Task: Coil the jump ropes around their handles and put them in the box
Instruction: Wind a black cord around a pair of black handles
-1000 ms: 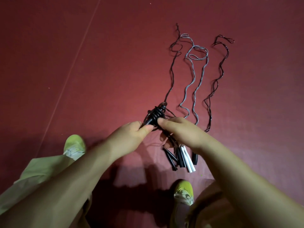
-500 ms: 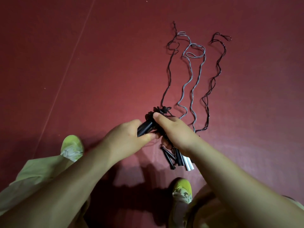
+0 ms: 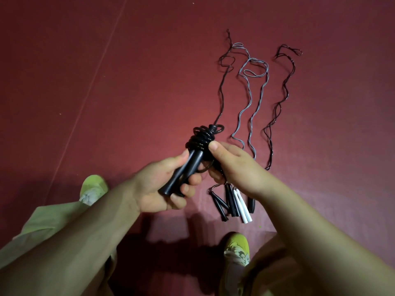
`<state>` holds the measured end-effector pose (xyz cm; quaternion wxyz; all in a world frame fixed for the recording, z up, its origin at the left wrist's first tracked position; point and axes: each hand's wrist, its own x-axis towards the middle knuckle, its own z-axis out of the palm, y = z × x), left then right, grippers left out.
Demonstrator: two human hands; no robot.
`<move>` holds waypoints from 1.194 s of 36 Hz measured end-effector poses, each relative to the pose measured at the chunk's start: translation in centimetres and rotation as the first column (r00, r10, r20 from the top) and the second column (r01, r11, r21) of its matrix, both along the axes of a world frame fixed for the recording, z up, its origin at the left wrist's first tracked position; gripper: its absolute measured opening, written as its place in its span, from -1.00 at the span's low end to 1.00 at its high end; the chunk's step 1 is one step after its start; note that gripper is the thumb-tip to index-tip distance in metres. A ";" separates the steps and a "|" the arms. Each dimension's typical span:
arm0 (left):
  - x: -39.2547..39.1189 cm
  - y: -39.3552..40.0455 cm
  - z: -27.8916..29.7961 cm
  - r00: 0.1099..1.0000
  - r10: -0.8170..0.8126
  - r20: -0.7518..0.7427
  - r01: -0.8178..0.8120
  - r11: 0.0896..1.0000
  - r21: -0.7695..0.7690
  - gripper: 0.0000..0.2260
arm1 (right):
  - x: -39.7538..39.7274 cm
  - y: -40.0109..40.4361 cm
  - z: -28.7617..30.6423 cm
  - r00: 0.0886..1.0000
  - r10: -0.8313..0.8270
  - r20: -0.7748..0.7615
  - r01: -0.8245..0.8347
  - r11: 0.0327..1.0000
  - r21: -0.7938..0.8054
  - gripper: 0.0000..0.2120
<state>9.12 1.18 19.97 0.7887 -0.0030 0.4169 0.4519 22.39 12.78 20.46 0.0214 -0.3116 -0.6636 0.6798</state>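
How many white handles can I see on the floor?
2: both white handles lie side by side on the floor, just below the right hand, among black handles. More may be hidden.

— Held where? Pair of handles (image 3: 179, 167) in the left hand (image 3: 162, 189), coil (image 3: 202, 138) wound round their far end, right hand (image 3: 233, 167) just right, thumb against the coil.

— And on the floor (image 3: 106, 82)? Loose handles (image 3: 233, 201) clustered near, under the right hand; ropes (image 3: 252, 99) stretched far-right. Shoes (image 3: 94, 189) nearest.
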 end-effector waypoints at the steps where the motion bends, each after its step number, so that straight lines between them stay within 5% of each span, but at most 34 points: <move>1: 0.2 0.0 0.1 1.000 0.019 -0.003 -0.019 1.000 0.000 -0.71 | 0.0 0.0 0.0 1.000 -0.006 0.018 0.006 1.000 -0.004 -0.51; 10: 1.0 0.4 -0.5 0.947 0.082 -0.311 -0.104 0.993 -0.056 -0.82 | 0.0 -0.3 -0.9 0.972 -0.056 0.227 0.041 0.997 0.071 -0.42; 21: 0.9 0.8 -1.5 0.677 -0.011 -0.736 0.038 0.999 0.020 -0.85 | -0.5 -1.9 -1.6 0.938 -0.158 0.309 0.137 0.987 0.089 -0.41; 24: 0.4 0.6 -2.3 0.449 -0.070 -0.891 0.142 0.990 -0.006 -0.84 | -0.5 -2.1 -1.5 0.939 -0.136 0.317 0.142 0.990 0.005 -0.41; 27: 0.7 0.0 -2.4 0.059 -0.175 -0.983 0.275 0.949 -0.152 -0.78 | -0.5 -2.3 -1.8 0.932 -0.069 0.355 0.116 0.987 -0.113 -0.32; 30: 1.4 -0.4 -2.0 -0.379 -0.152 -0.913 0.356 0.887 -0.296 -0.79 | -0.5 -2.4 -2.0 0.924 -0.045 0.380 0.139 0.965 -0.222 -0.33; 32: 1.6 -0.5 -1.7 -0.491 -0.097 -0.866 0.392 0.863 -0.320 -0.76 | -0.5 -2.4 -2.2 0.920 -0.041 0.390 0.142 0.962 -0.234 -0.34; 39: 1.8 -0.5 -1.0 -0.442 -0.094 -0.892 0.458 0.832 -0.314 -0.78 | -0.4 -2.3 -2.0 0.912 -0.139 0.385 0.225 0.956 -0.188 -0.47; 41: 1.6 -0.4 -0.5 -0.222 -0.140 -0.965 0.467 0.854 -0.231 -0.77 | -0.5 -2.0 -1.7 0.919 -0.167 0.356 0.234 0.960 -0.154 -0.51; 43: 1.2 -0.4 0.0 0.163 -0.134 -0.977 0.400 0.915 -0.059 -0.74 | -0.7 -1.8 -1.3 0.933 -0.175 0.316 0.225 0.966 -0.131 -0.52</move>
